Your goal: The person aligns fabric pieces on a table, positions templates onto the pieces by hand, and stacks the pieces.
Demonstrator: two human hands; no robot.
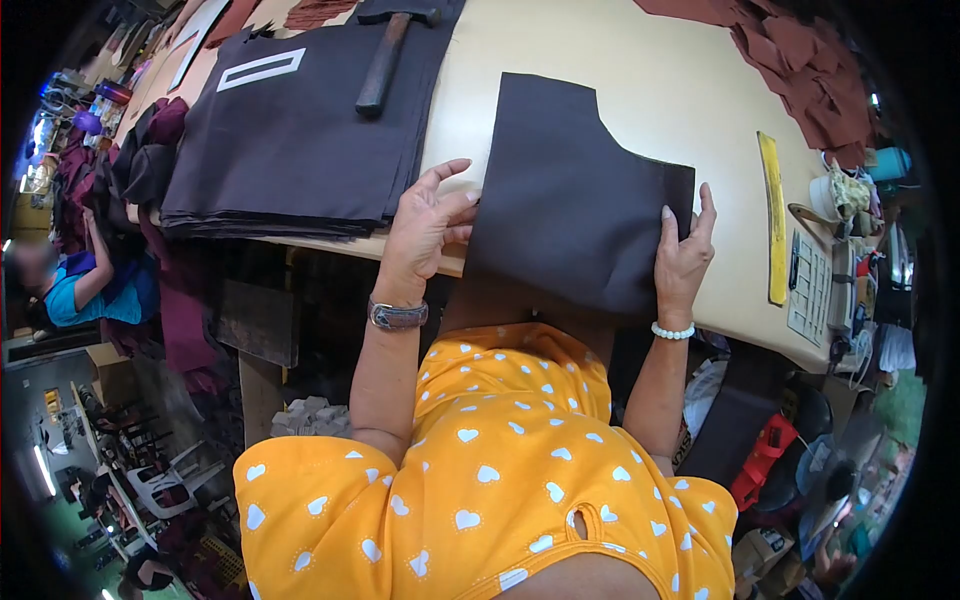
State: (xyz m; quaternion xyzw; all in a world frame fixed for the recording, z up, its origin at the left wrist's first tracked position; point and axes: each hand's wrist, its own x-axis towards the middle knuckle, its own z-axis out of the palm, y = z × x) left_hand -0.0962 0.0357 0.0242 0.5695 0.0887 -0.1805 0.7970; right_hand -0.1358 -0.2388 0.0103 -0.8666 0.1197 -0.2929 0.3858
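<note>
A dark brown-black cut fabric panel (575,200), with a curved notch at its upper right, lies in front of me. Its lower part extends over the table's near edge. At its left edge is my left hand (430,225), fingers spread and fingertips against or just beside the cloth; it wears a wristwatch (398,314). My right hand (685,255) is at the panel's right edge, thumb on top and index finger stretched out beyond the edge. The other right fingers are partly hidden. A bead bracelet (673,331) circles that wrist.
Left on the table (470,90) lies a stack of dark fabric (290,150), bearing a hammer (385,65) and a white rectangular frame (262,69). Rust-coloured pieces (800,75) lie at upper right. A yellow ruler (771,215) lies right. Another person (100,285) is at far left.
</note>
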